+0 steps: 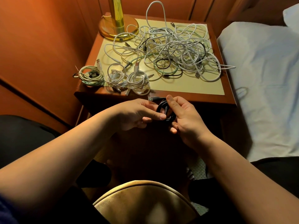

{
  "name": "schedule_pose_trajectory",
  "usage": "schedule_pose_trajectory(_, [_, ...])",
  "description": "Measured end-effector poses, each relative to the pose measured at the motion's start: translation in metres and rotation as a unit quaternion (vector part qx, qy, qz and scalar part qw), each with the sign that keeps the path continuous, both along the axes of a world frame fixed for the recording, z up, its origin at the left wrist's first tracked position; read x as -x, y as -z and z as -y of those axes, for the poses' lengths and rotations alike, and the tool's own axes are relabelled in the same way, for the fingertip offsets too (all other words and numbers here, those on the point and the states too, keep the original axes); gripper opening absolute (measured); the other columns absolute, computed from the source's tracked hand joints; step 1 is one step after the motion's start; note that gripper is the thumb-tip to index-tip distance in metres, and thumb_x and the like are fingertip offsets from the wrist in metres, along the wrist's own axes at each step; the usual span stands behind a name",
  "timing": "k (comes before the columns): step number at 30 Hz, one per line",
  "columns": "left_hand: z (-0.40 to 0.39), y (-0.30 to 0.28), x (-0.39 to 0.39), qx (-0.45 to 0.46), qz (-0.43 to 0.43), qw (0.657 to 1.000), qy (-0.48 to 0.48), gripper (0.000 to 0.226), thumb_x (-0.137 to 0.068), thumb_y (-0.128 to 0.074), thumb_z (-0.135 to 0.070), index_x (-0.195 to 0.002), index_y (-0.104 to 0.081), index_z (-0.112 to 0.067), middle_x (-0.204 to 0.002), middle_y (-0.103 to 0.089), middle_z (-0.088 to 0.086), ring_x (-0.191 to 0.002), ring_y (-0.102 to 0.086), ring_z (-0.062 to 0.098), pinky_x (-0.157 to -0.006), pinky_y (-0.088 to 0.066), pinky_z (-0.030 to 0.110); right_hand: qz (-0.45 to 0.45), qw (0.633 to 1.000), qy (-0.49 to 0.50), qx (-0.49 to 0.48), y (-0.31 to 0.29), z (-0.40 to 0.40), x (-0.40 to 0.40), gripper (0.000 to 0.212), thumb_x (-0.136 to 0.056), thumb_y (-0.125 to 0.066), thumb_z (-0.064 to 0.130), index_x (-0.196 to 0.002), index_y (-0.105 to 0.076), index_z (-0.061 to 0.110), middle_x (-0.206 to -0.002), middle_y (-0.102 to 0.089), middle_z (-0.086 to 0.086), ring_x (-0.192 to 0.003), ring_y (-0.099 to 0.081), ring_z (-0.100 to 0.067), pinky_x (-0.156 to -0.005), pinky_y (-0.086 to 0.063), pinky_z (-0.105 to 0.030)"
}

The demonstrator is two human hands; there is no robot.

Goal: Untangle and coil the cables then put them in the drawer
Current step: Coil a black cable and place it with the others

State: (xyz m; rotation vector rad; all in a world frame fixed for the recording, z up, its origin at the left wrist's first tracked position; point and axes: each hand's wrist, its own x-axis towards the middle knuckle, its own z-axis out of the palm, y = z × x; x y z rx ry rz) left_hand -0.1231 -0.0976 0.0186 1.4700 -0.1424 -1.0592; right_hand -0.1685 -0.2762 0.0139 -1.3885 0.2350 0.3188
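Observation:
A small black cable coil (163, 109) hangs in the air just in front of the nightstand (229, 88). My right hand (184, 118) grips the coil with thumb on top and fingers curled under it. My left hand (137, 113) pinches the coil's left side, and a USB plug (150, 98) sticks out above it. A big tangle of white, green and black cables (174, 49) covers the nightstand top. Three coiled bundles lie along the front left edge: a greenish one (91, 75), a white one (115, 76) and a thicker white one (138, 82). No drawer front is discernible in the dark below.
A brass lamp base (119, 28) stands at the nightstand's back left corner. A bed with white sheets (267, 78) runs along the right. Orange wood panelling (40, 54) closes the left side. A beige seat cushion (145, 202) sits below my arms.

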Motion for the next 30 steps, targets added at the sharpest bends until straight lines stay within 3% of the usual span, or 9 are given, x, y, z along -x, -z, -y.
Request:
schedule_pose_trajectory(4, [-0.005,-0.001,-0.003,-0.007,-0.02,0.999,0.025,0.011,-0.083,-0.073,-0.011,-0.086,-0.063,-0.016,-0.066,-0.056,-0.011,-0.054,-0.036,0.002,-0.05,-0.019,0.019,-0.011,1.0,-0.019,0.016,0.0,0.002,0.0,0.028,-0.104,-0.056,0.037,-0.097,-0.062,0.011,-0.076,-0.054,-0.016,-0.039,-0.032,-0.012,-0.032,-0.027,-0.02])
schedule_pose_trajectory(6, [-0.007,0.0,-0.006,-0.013,-0.027,0.999,0.038,0.02,-0.08,-0.077,-0.01,-0.091,-0.061,-0.015,-0.071,-0.059,-0.011,-0.06,-0.036,0.003,-0.051,-0.019,0.02,-0.026,0.999,-0.041,0.019,-0.002,0.005,-0.001,0.03,-0.102,-0.059,0.039,-0.099,-0.065,0.009,-0.084,-0.051,-0.018,-0.046,-0.033,-0.015,-0.034,-0.022,-0.019])
schedule_pose_trajectory(13, [-0.008,0.003,-0.009,0.005,-0.051,0.997,0.051,0.023,-0.078,-0.073,-0.004,-0.094,-0.06,-0.014,-0.078,-0.058,-0.005,-0.062,-0.033,0.007,-0.05,-0.014,0.021,-0.082,0.991,-0.104,0.001,-0.012,0.01,-0.002,0.033,-0.106,-0.052,0.04,-0.111,-0.066,0.01,-0.079,-0.061,-0.002,-0.056,-0.052,-0.005,-0.04,-0.023,-0.017])
schedule_pose_trajectory(17, [-0.003,0.0,-0.005,0.039,-0.053,0.997,0.039,0.032,-0.083,-0.068,-0.006,-0.111,-0.053,-0.012,-0.077,-0.05,-0.003,-0.054,-0.03,0.005,-0.045,-0.014,0.019,-0.064,0.994,-0.081,0.046,-0.011,0.009,-0.005,0.033,-0.107,-0.05,0.044,-0.097,-0.067,0.017,-0.072,-0.061,0.002,-0.058,-0.055,-0.008,-0.047,-0.03,-0.021])
schedule_pose_trajectory(20, [0.001,0.003,-0.001,0.062,-0.032,0.998,0.004,0.029,-0.084,-0.068,-0.012,-0.111,-0.058,-0.012,-0.073,-0.044,-0.002,-0.049,-0.029,0.005,-0.046,-0.012,0.022,-0.037,0.998,-0.041,0.036,-0.01,0.011,-0.007,0.034,-0.103,-0.057,0.043,-0.095,-0.069,0.013,-0.067,-0.059,0.001,-0.054,-0.048,-0.012,-0.041,-0.032,-0.021])
schedule_pose_trajectory(24, [0.011,0.003,0.008,0.059,0.0,0.995,-0.082,0.033,-0.084,-0.077,-0.025,-0.11,-0.064,-0.009,-0.077,-0.057,-0.001,-0.046,-0.036,0.003,-0.044,-0.022,0.017,0.006,0.999,-0.019,0.043,-0.012,0.011,-0.006,0.03,-0.101,-0.061,0.04,-0.097,-0.075,0.013,-0.076,-0.058,-0.008,-0.051,-0.038,-0.019,-0.042,-0.033,-0.024])
schedule_pose_trajectory(26, [0.017,0.004,0.013,0.046,0.033,0.99,-0.127,0.038,-0.087,-0.08,-0.027,-0.114,-0.066,-0.004,-0.081,-0.062,0.001,-0.046,-0.041,0.002,-0.042,-0.029,0.016,0.017,0.999,-0.021,0.033,-0.015,0.011,-0.006,0.027,-0.1,-0.062,0.038,-0.097,-0.076,0.015,-0.08,-0.064,-0.008,-0.054,-0.044,-0.026,-0.043,-0.034,-0.025])
schedule_pose_trajectory(30, [0.014,-0.001,0.01,0.033,0.063,0.992,-0.105,0.029,-0.077,-0.079,-0.029,-0.096,-0.072,-0.009,-0.075,-0.057,0.001,-0.049,-0.042,0.003,-0.047,-0.027,0.02,-0.01,1.0,-0.013,0.004,-0.022,0.011,-0.006,0.026,-0.103,-0.058,0.032,-0.09,-0.07,0.012,-0.062,-0.058,0.006,-0.046,-0.05,-0.003,-0.039,-0.038,-0.018])
